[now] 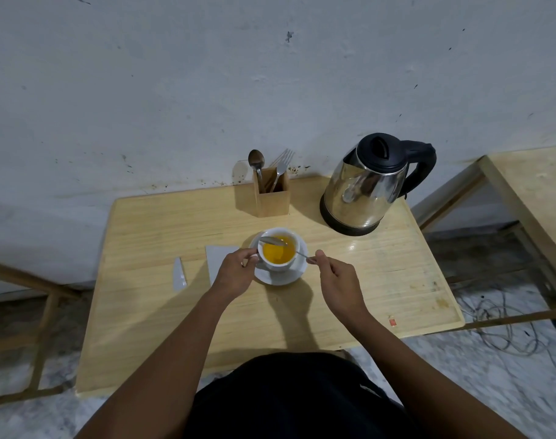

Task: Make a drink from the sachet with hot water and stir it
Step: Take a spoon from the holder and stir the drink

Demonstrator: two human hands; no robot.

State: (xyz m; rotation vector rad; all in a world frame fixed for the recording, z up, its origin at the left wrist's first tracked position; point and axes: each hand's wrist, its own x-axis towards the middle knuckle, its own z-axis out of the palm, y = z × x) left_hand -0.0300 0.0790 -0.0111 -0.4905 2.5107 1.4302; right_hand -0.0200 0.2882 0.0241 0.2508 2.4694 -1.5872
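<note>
Pinching spoon [302,254] in right fingers [318,256] at four o'clock of cup [278,268], aimed toward ten; gripping cup with left fingers [250,255].

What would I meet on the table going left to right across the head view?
torn-off strip → sachet → cup → kettle. The cutlery holder stands behind the cup, so it is left out.

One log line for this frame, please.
stage: stirring | left hand: holds cup on saucer | right hand: pinches spoon in yellow drink | sachet: torn, left of cup | kettle: on table
</note>
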